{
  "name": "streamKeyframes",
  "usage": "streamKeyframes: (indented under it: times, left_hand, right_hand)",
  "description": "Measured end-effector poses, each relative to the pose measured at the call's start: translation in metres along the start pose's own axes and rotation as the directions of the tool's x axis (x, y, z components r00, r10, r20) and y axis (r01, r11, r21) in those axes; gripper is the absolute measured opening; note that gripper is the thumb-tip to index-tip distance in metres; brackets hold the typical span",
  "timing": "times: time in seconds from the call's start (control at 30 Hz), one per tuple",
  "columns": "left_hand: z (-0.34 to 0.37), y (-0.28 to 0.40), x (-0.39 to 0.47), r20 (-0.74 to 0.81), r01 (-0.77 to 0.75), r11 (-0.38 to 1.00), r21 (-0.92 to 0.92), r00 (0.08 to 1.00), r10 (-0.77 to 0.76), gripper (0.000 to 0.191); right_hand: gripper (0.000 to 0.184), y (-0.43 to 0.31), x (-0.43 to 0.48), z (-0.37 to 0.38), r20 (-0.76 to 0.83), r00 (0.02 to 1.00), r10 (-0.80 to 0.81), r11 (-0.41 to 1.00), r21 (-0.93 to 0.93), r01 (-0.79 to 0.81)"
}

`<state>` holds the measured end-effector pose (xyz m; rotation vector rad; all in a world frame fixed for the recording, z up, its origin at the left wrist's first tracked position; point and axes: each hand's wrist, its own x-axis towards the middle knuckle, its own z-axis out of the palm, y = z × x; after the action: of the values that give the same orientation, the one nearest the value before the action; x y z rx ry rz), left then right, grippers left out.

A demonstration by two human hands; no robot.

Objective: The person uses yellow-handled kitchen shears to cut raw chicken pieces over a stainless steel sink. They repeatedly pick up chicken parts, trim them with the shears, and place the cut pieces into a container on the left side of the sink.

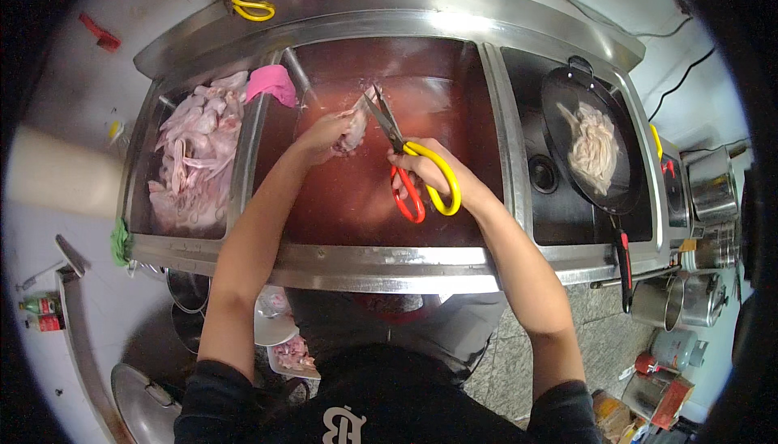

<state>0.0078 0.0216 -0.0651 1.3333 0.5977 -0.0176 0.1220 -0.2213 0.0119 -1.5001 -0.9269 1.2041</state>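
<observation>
Over the middle basin (450, 213) of a stainless steel sink, which holds reddish water, my left hand (325, 135) grips a pale raw meat piece (360, 117), apparently poultry. Its far end points up and away from me. My right hand (428, 167) holds scissors (448, 192) with one yellow and one red handle loop. Their blades are parted and point toward the far end of the piece; whether they touch it I cannot tell. In the left basin lies a heap of raw poultry pieces (197, 152).
A pink cloth (271, 84) drapes over the left divider. In the right basin a black pan (556, 122) holds pale stringy meat (592, 149), its handle (623, 268) jutting past the front edge. A second pair of scissors (252, 9) hangs behind. Steel pots (656, 303) stand right.
</observation>
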Motion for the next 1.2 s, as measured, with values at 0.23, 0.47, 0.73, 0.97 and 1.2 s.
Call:
streamKeyframes:
  times: [0.23, 0.47, 0.73, 0.97, 1.2]
  left_hand:
    - [0.009, 0.006, 0.001, 0.04, -0.204, 0.953, -0.223, 0.975, 0.218, 0.018]
    - [0.02, 0.018, 0.0, -0.089, -0.335, 0.871, -0.361, 0.941, 0.325, 0.027]
    - [0.031, 0.034, -0.015, -0.125, -0.17, 0.924, -0.343, 0.983, 0.135, 0.027]
    - [0.028, 0.032, -0.014, -0.062, -0.206, 0.934, -0.291, 0.978, 0.197, 0.025]
    - [0.036, 0.03, -0.014, -0.077, -0.239, 0.924, -0.297, 0.971, 0.227, 0.022]
  right_hand:
    - [0.026, -0.015, 0.0, 0.009, 0.001, 0.997, 0.08, 0.996, -0.033, -0.08]
    - [0.025, -0.008, 0.005, 0.014, -0.013, 0.994, 0.113, 0.993, -0.023, -0.113]
    - [0.026, -0.009, 0.002, 0.006, -0.06, 0.992, 0.11, 0.987, -0.114, -0.116]
    - [0.033, -0.006, -0.001, 0.012, -0.058, 0.998, -0.035, 0.935, -0.355, 0.012]
    - [0.035, -0.005, -0.001, 0.01, -0.069, 0.996, -0.062, 0.945, -0.325, 0.036]
